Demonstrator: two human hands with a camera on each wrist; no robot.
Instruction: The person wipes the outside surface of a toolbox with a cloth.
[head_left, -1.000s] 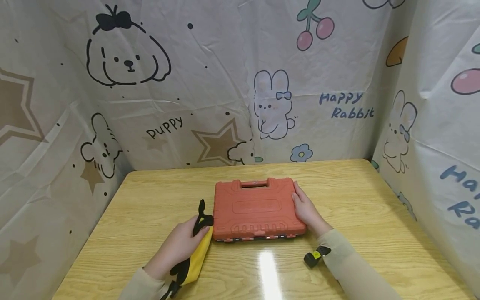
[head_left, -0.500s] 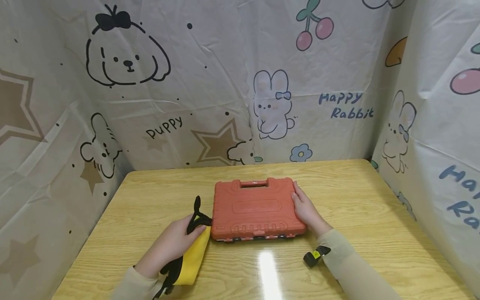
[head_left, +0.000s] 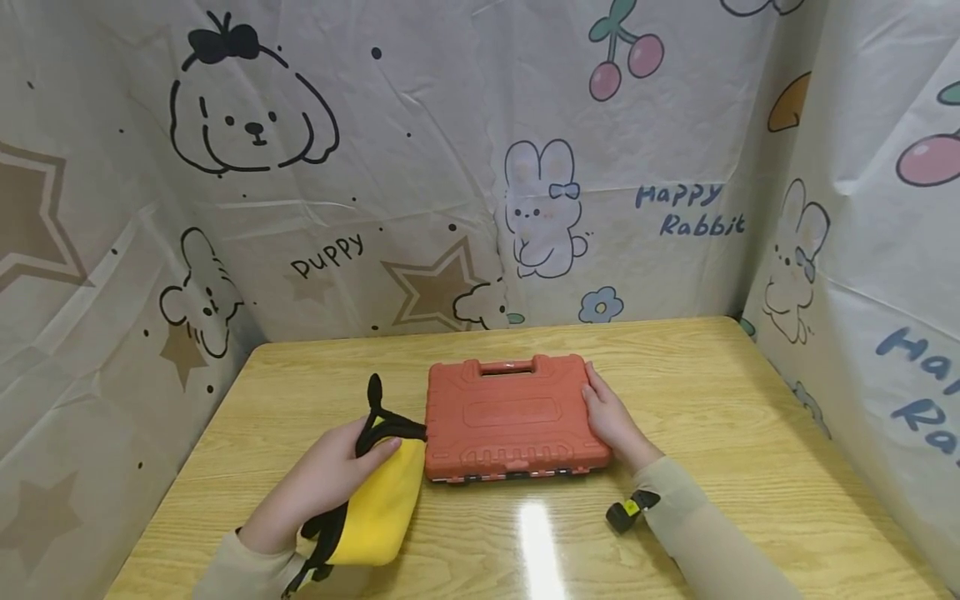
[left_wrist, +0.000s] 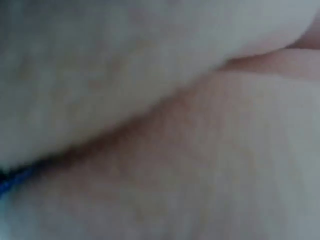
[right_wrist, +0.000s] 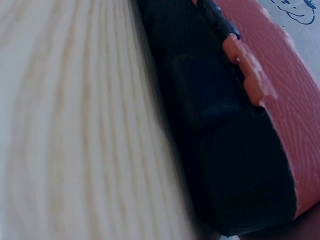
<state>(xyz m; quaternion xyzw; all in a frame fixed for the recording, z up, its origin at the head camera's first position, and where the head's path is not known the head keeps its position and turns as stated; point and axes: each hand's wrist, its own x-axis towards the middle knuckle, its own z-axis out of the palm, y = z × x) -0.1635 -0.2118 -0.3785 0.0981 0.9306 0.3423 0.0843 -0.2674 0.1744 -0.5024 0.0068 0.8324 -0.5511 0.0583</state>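
Observation:
In the head view, a red plastic tool case (head_left: pixel 512 417) lies flat on the table, its handle at the far side. My left hand (head_left: pixel 330 471) pinches the black-trimmed top of a yellow fabric pouch (head_left: pixel 378 504), with the thumb over the near side. A black loop sticks up above that hand, and the pouch's trim reaches the case's left edge. My right hand (head_left: pixel 615 421) holds the right edge of the case, thumb on the lid. The right wrist view gives the case's black lower half (right_wrist: pixel 225 150) under the red lid. Only blurred skin fills the left wrist view.
Wood-grain table (head_left: pixel 480 542) extends under everything, with a bright reflection near its front. A camera on a strap (head_left: pixel 626 512) sits at the right wrist. Cartoon-printed cloth (head_left: pixel 420 167) walls off the back and both sides.
The left hand has shifted left and slightly up. The pouch has turned, so more of its yellow face shows. The case and right hand stay in place.

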